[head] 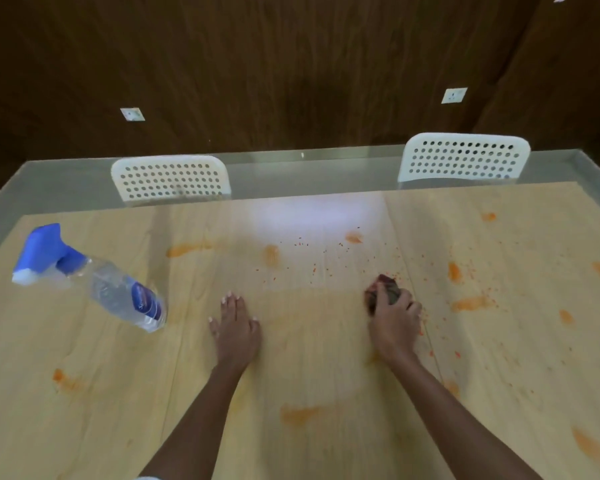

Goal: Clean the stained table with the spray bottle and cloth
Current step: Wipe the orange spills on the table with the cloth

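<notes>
While the left hand lies flat, the right hand grips a half-hidden cloth.

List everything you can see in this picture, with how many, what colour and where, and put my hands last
spray bottle: one, clear with blue trigger head and blue label, lying on its side at the table's left
cloth: one, dark, bunched up, right of centre under the right hand
stains: many, orange smears and specks, scattered over the table, thickest on the right
table: one, light wood under a glass top
chairs: two, white with perforated backs, at the far edge
wall sockets: two, white, on the dark wood wall
left hand: one, resting flat on the table, centre
right hand: one, gripping the cloth
</notes>
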